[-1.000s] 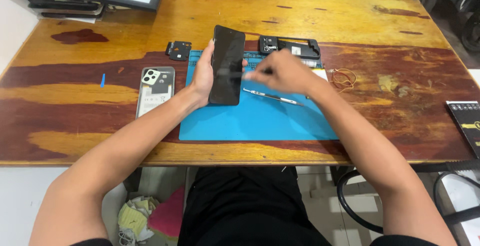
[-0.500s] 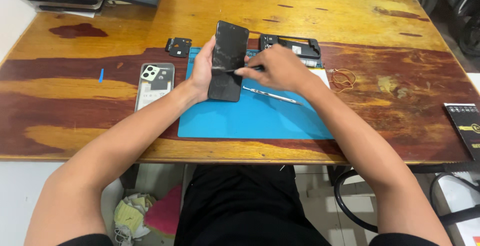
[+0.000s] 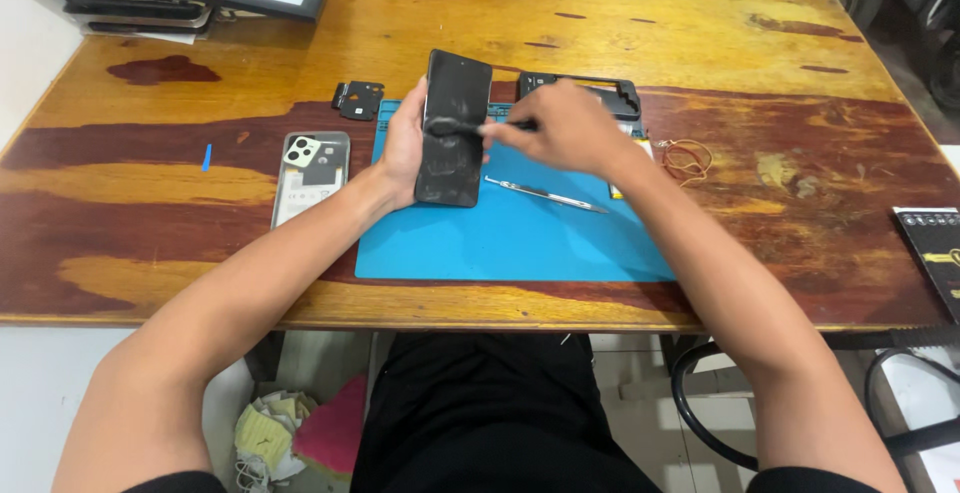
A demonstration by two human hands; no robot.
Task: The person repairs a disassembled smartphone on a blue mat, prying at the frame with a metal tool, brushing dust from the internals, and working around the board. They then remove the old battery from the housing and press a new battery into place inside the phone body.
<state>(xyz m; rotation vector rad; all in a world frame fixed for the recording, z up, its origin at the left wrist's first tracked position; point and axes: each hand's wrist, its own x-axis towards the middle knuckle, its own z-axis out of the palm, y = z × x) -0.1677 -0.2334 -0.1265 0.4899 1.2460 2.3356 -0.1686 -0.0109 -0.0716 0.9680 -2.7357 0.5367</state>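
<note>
We look down from a head camera at a wooden table, our two bare arms reaching over a blue work mat. Our left hand is closed around the left edge of a dark phone screen panel, holding it tilted up above the far left part of the mat. Our right hand is pinched narrow around a thin dark tool, whose tip touches the face of the panel near its middle. On the mat, just near of the right hand, lies a slim metal pry tool. Beyond the right hand, at the far edge of the mat, rests a black phone frame. To the left of the mat lies a phone back cover with a camera block, and farther off a small black part. A loop of rubber band sits on the wood to the right.
</note>
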